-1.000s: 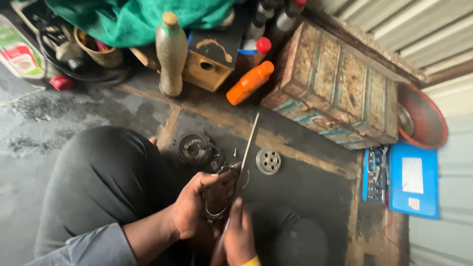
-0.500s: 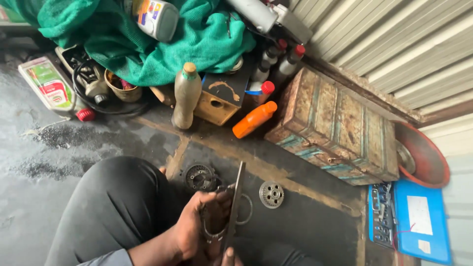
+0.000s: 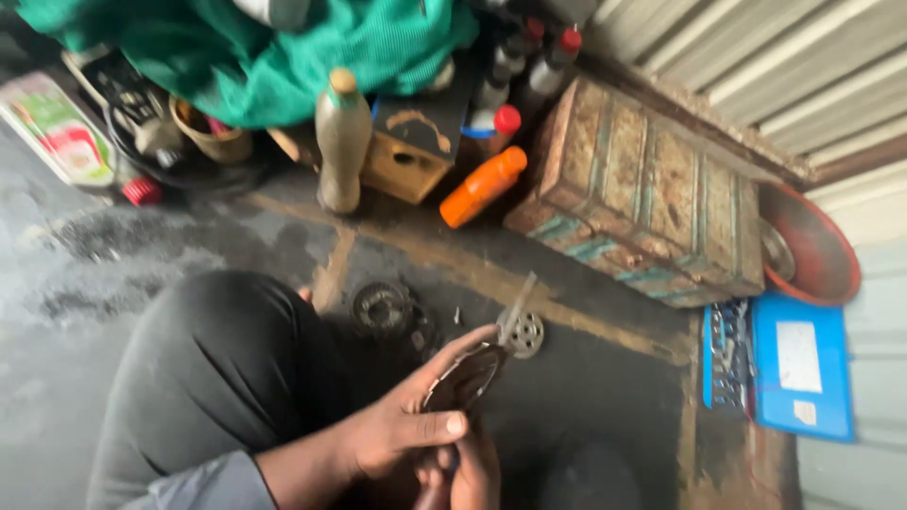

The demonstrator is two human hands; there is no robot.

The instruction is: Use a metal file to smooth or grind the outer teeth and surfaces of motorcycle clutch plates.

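My left hand [image 3: 402, 430] grips a dark rounded metal part [image 3: 465, 376] with a thin metal blade [image 3: 516, 307] sticking up from it. My right hand [image 3: 472, 470] sits just below it at the frame's bottom edge, mostly hidden, touching the same part from underneath. A round perforated metal disc [image 3: 524, 333] lies on the floor right behind the blade. A dark toothed gear [image 3: 383, 309] lies on the floor to the left of the hands, next to my bent knee [image 3: 222, 368].
A rusty metal box [image 3: 652, 194] stands at the back right, an orange bottle [image 3: 482, 186] lying beside it. A tan bottle [image 3: 340, 142], a small wooden box [image 3: 411, 151] and green cloth [image 3: 283, 47] are behind. A blue tool case [image 3: 789, 364] lies right.
The long blade now looks shorter and tilted right. My left hand has turned the part, thumb across its lower side. The camera has shifted, and the view is blurred.
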